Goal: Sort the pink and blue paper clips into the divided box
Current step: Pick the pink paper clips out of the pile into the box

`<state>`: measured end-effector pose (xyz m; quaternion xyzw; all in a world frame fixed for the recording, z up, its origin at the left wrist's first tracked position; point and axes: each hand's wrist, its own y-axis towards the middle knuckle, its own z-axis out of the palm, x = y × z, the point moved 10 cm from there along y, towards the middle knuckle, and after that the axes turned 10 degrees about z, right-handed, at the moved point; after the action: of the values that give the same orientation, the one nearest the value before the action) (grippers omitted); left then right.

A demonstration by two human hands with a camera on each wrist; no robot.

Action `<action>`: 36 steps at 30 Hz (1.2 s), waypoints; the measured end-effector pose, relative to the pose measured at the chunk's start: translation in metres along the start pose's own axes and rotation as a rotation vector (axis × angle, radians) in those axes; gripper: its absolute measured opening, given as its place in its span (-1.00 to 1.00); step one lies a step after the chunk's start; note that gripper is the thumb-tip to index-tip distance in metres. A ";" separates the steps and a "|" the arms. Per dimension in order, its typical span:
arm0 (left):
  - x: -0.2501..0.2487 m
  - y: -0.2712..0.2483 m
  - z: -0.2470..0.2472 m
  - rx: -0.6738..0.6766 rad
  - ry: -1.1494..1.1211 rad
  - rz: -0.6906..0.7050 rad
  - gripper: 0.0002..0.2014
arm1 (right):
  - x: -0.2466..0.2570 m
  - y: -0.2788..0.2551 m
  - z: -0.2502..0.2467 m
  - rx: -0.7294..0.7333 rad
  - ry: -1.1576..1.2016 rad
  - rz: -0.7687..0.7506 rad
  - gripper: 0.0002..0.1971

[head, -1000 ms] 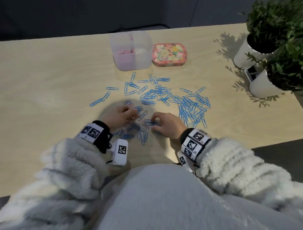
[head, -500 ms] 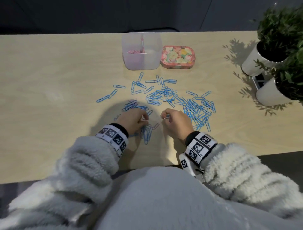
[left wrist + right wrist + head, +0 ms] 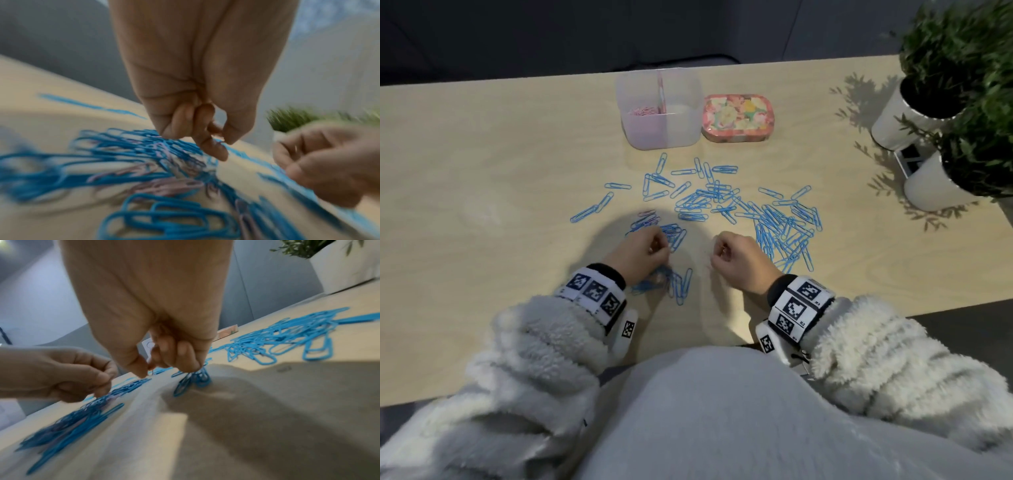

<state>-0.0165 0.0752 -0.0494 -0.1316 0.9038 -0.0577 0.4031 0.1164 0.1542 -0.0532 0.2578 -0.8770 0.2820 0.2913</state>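
Observation:
The clear divided box stands at the table's far middle, with pink clips in its left compartment. Blue paper clips lie scattered in front of it. My left hand hovers over a mixed pile of blue and pink clips; its thumb and forefinger pinch a small pink clip. To the right, apart from it, my right hand is curled. Its thumb and forefinger pinch a thin clip of a colour I cannot make out. A few blue clips bunch under its other fingers.
A flowered tin sits right of the box. Two white pots with green plants stand at the far right, a small black-and-white card between them. The wooden table is bare on its left; its near edge runs under my sleeves.
My hands have drawn apart: the right one moved right, away from the mixed pile, and the left stayed over it. The head view tilted, so the table sits lower in the picture.

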 end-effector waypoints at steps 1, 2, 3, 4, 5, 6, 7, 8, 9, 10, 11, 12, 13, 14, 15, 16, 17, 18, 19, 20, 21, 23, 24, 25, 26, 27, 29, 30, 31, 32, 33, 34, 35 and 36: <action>0.009 -0.005 -0.002 -0.006 -0.069 -0.042 -0.93 | -0.003 0.002 -0.003 -0.011 0.041 0.024 -0.79; 0.016 -0.010 -0.002 0.001 -0.134 -0.080 -0.91 | -0.005 0.004 -0.003 0.004 0.083 0.056 -0.76; 0.023 -0.014 -0.002 0.012 -0.188 -0.108 -0.89 | -0.007 0.006 -0.001 0.036 0.148 0.085 -0.75; 0.026 -0.019 -0.001 0.025 -0.227 -0.122 -0.86 | -0.006 0.007 0.002 0.072 0.248 0.107 -0.75; 0.029 -0.022 0.002 0.039 -0.251 -0.128 -0.84 | -0.003 0.007 0.006 0.107 0.373 0.125 -0.76; 0.029 -0.025 0.005 0.059 -0.250 -0.128 -0.85 | 0.001 0.007 0.011 0.142 0.484 0.148 -0.77; 0.029 -0.028 0.008 0.083 -0.218 -0.124 -0.88 | 0.003 0.008 0.017 0.173 0.562 0.178 -0.75; 0.027 -0.031 0.011 0.107 -0.153 -0.117 -0.88 | 0.006 0.008 0.022 0.203 0.597 0.214 -0.71; 0.026 -0.034 0.014 0.115 -0.066 -0.108 -0.84 | 0.007 0.009 0.028 0.228 0.597 0.249 -0.68; 0.023 -0.037 0.015 0.105 0.024 -0.095 -0.83 | 0.010 0.009 0.033 0.245 0.568 0.257 -0.68; 0.018 -0.038 0.015 0.080 0.106 -0.074 -0.84 | 0.014 0.009 0.035 0.239 0.493 0.226 -0.72; 0.012 -0.039 0.014 0.056 0.186 -0.047 -0.84 | 0.020 0.009 0.034 0.209 0.373 0.156 -0.78; 0.007 -0.040 0.015 0.040 0.260 -0.022 -0.83 | 0.026 0.007 0.035 0.180 0.226 0.075 -0.86; 0.003 -0.040 0.015 0.027 0.315 -0.004 -0.81 | 0.030 0.004 0.039 0.173 0.087 0.012 -0.93; 0.002 -0.040 0.015 0.019 0.343 0.000 -0.81 | 0.032 0.000 0.044 0.172 -0.037 -0.023 -0.94; 0.002 -0.039 0.015 0.016 0.354 -0.003 -0.81 | 0.032 -0.003 0.050 0.173 -0.134 -0.042 -0.88; 0.004 -0.039 0.016 0.022 0.353 -0.010 -0.82 | 0.031 -0.006 0.053 0.169 -0.205 -0.057 -0.83; 0.004 -0.038 0.016 0.035 0.347 -0.010 -0.84 | 0.032 -0.007 0.052 0.151 -0.243 -0.071 -0.82; 0.004 -0.038 0.017 0.052 0.336 -0.010 -0.86 | 0.030 -0.006 0.049 0.129 -0.258 -0.069 -0.83; 0.004 -0.038 0.017 0.062 0.315 -0.007 -0.88 | 0.028 -0.004 0.042 0.098 -0.271 -0.063 -0.85; 0.006 -0.038 0.016 0.060 0.279 -0.009 -0.90 | 0.023 -0.002 0.035 0.065 -0.288 -0.045 -0.86; 0.009 -0.040 0.010 0.020 0.182 -0.027 -0.92 | 0.014 0.005 0.018 0.025 -0.278 0.011 -0.90; 0.011 -0.040 0.005 -0.007 0.127 -0.040 -0.93 | 0.011 0.012 0.009 0.016 -0.219 0.045 -0.95; 0.013 -0.040 0.000 -0.039 0.068 -0.057 -0.93 | 0.014 0.020 -0.001 0.006 -0.129 0.058 -0.92; 0.015 -0.039 -0.005 -0.069 0.011 -0.078 -0.93 | 0.022 0.030 -0.012 -0.012 -0.036 0.049 -0.81; 0.019 -0.038 -0.011 -0.100 -0.046 -0.095 -0.93 | 0.035 0.041 -0.024 -0.035 0.048 0.027 -0.70; 0.024 -0.036 -0.021 -0.150 -0.134 -0.117 -0.92 | 0.071 0.066 -0.047 -0.068 0.188 -0.021 -0.60; 0.027 -0.035 -0.025 -0.165 -0.170 -0.128 -0.90 | 0.089 0.079 -0.057 -0.077 0.247 -0.044 -0.58; 0.031 -0.033 -0.029 -0.181 -0.207 -0.143 -0.88 | 0.107 0.094 -0.066 -0.089 0.311 -0.058 -0.57; 0.036 -0.032 -0.033 -0.195 -0.246 -0.168 -0.87 | 0.123 0.109 -0.074 -0.103 0.368 -0.055 -0.56; 0.040 -0.031 -0.037 -0.213 -0.280 -0.191 -0.85 | 0.137 0.123 -0.080 -0.118 0.426 -0.041 -0.55; 0.042 -0.030 -0.042 -0.225 -0.300 -0.214 -0.84 | 0.149 0.138 -0.084 -0.127 0.489 -0.020 -0.54; 0.043 -0.029 -0.046 -0.238 -0.303 -0.225 -0.82 | 0.160 0.150 -0.086 -0.125 0.565 0.000 -0.53; 0.044 -0.027 -0.050 -0.249 -0.296 -0.234 -0.81 | 0.170 0.163 -0.086 -0.110 0.645 0.017 -0.54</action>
<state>-0.0770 0.0366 -0.0419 -0.2912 0.8136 0.0281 0.5024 -0.0717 0.2761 0.0598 0.1318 -0.7555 0.3039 0.5653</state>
